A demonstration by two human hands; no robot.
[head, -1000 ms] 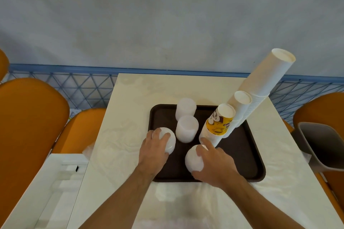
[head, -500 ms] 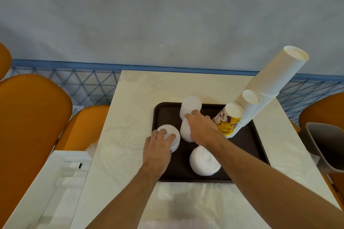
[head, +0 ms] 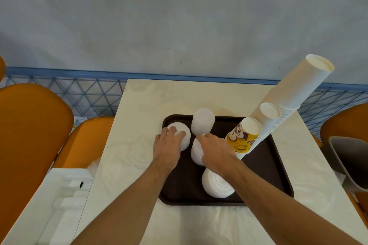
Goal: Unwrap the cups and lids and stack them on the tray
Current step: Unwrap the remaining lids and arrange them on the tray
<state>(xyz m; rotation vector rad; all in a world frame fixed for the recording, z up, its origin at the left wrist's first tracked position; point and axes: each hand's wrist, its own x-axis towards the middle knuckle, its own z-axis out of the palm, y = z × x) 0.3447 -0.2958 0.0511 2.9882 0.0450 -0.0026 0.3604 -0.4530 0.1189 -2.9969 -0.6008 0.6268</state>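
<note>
Hands work over a dark brown tray [head: 278,165] on a pale marbled surface [head: 127,155]. On the left, the left hand [head: 167,145] rests with fingers spread flat on top of a short white lid stack [head: 184,139] in the tray's far-left corner; a sideways push here could probably slide that stack over the low rim. Just to its right, the right hand [head: 216,150] curls around a taller lid stack [head: 196,153] in the tray's middle, close to a third lid stack [head: 203,121] standing behind it, so a clumsy lift might topple the neighbour. A fourth lid stack [head: 217,184] sits near the front edge, below the right forearm, which could brush it. Further right, a yellow patterned cup stack [head: 242,137], a shorter white cup stack [head: 268,119] and a very tall white cup stack [head: 294,93] appear to lean from this view; a nudge to the tray would likely tip the tallest. Crumpled clear wrapping [head: 199,223] lies on the surface in front of the tray. Around it are orange chairs [head: 33,125], a blue mesh railing [head: 95,95], a grey wall [head: 179,16] and a grey bin [head: 350,163] at the far right.
</note>
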